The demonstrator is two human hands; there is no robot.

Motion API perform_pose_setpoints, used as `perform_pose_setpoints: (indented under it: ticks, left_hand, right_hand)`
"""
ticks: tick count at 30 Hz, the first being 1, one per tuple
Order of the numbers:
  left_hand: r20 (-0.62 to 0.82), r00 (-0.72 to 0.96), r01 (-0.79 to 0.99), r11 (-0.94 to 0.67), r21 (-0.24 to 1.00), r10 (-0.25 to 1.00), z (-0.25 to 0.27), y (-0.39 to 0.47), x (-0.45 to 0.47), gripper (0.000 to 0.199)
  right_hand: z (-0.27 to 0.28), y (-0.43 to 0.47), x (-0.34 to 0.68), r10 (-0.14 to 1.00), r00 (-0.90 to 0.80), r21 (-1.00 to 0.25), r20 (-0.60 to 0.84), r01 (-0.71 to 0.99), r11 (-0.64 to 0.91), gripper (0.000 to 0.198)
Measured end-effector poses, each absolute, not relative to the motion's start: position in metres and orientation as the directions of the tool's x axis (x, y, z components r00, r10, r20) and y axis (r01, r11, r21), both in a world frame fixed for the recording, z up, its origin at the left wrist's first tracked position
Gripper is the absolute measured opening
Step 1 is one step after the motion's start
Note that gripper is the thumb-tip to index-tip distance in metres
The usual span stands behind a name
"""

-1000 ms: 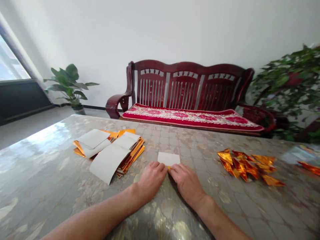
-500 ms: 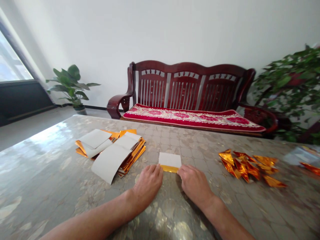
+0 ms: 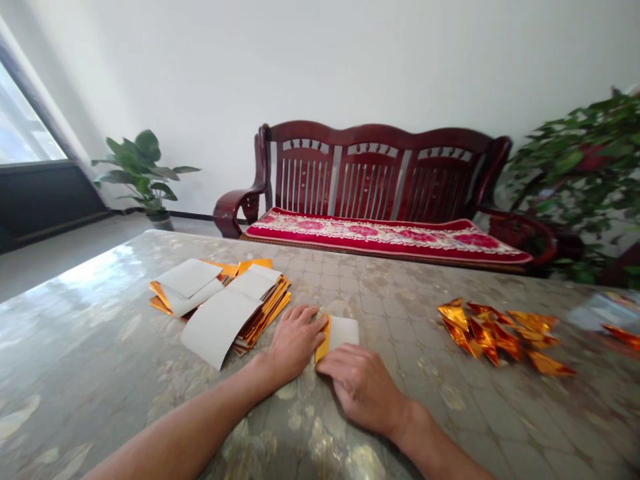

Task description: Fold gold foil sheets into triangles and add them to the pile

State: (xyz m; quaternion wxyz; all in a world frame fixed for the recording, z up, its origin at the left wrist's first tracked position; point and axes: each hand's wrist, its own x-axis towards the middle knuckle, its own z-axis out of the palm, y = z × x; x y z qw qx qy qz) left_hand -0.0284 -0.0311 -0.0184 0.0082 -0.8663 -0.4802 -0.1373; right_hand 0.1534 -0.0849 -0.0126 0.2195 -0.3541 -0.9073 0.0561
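A small sheet of foil paper (image 3: 345, 330) lies on the table in front of me, white face up, with a folded gold strip along its left side. My left hand (image 3: 296, 339) has its fingertips at the strip's far end, closed on that edge. At the near end of the strip, my right hand (image 3: 361, 383) pinches the paper, its thumb mostly hidden. Left of my hands is a loose stack of foil paper sheets (image 3: 223, 327), some white side up with orange-gold edges showing. Several folded gold foil pieces (image 3: 493, 335) sit in a heap to the right.
The patterned table top (image 3: 390, 313) reaches toward a dark red wooden bench (image 3: 373, 167) with a red floral cushion (image 3: 380, 232). Clear plastic packaging (image 3: 597, 312) lies at the right edge. Potted plants stand left (image 3: 145, 177) and right (image 3: 585, 160).
The foil paper has turned about a quarter, its gold strip passing from the near edge to the left side. My left hand has moved farther out, my right hand closer and leftward.
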Motion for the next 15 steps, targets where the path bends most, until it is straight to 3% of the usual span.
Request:
perform_pose_setpoints:
  ticks: [2, 5, 9, 15]
  left_hand:
    - [0.246, 0.531, 0.806, -0.573, 0.149, 0.811, -0.023, -0.025, -0.032, 0.031]
    - [0.248, 0.588, 0.739, -0.636, 0.221, 0.77, -0.027, -0.017, -0.037, 0.031]
    - [0.288, 0.606, 0.655, -0.67, 0.349, 0.742, -0.026, -0.011, -0.038, 0.025]
    - [0.316, 0.439, 0.709, -0.54, 0.453, 0.841, -0.024, -0.013, -0.032, 0.013]
  right_hand:
    - [-0.017, -0.078, 0.157, 0.684, -0.577, -0.331, 0.447, 0.603, 0.725, 0.034]
    - [-0.023, -0.066, 0.166, 0.71, -0.495, -0.34, 0.501, 0.642, 0.687, 0.041]
    - [-0.027, -0.055, 0.172, 0.727, -0.509, -0.3, 0.461, 0.681, 0.668, 0.036]
    - [-0.022, -0.057, 0.17, 0.747, -0.544, -0.234, 0.381, 0.725, 0.648, 0.027]
